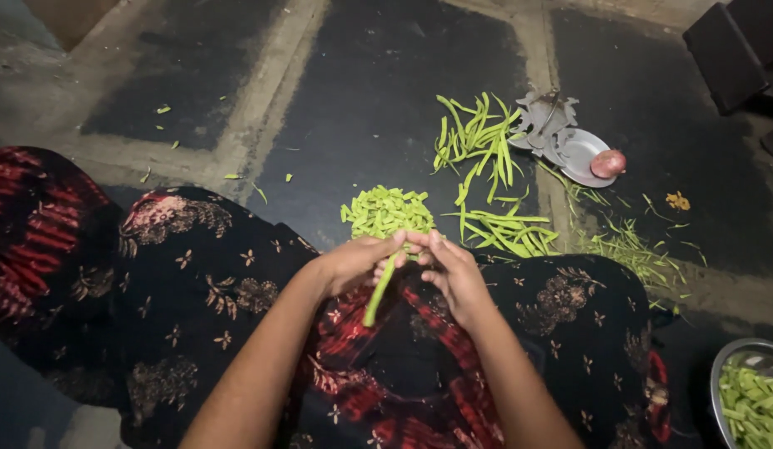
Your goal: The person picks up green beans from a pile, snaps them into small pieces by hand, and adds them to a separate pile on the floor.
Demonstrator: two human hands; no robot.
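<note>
My left hand (pixel 357 262) and my right hand (pixel 453 270) meet over my lap, both gripping one long green bean (pixel 378 291) that hangs down toward my dark floral dress. Fingertips of both hands pinch its upper end. Just beyond my hands lies a heap of short cut bean pieces (pixel 386 210) on the floor. Whole beans (pixel 479 141) lie scattered farther off, with another bundle of beans (pixel 507 233) to the right of the heap.
A metal floor cutter with a plate (pixel 569 150) holds a reddish onion (pixel 608 163). Thin green strings and trimmings (pixel 627 249) litter the right. A steel bowl (pixel 723 366) of cut beans sits at the lower right. A dark stool (pixel 727 50) stands at the upper right.
</note>
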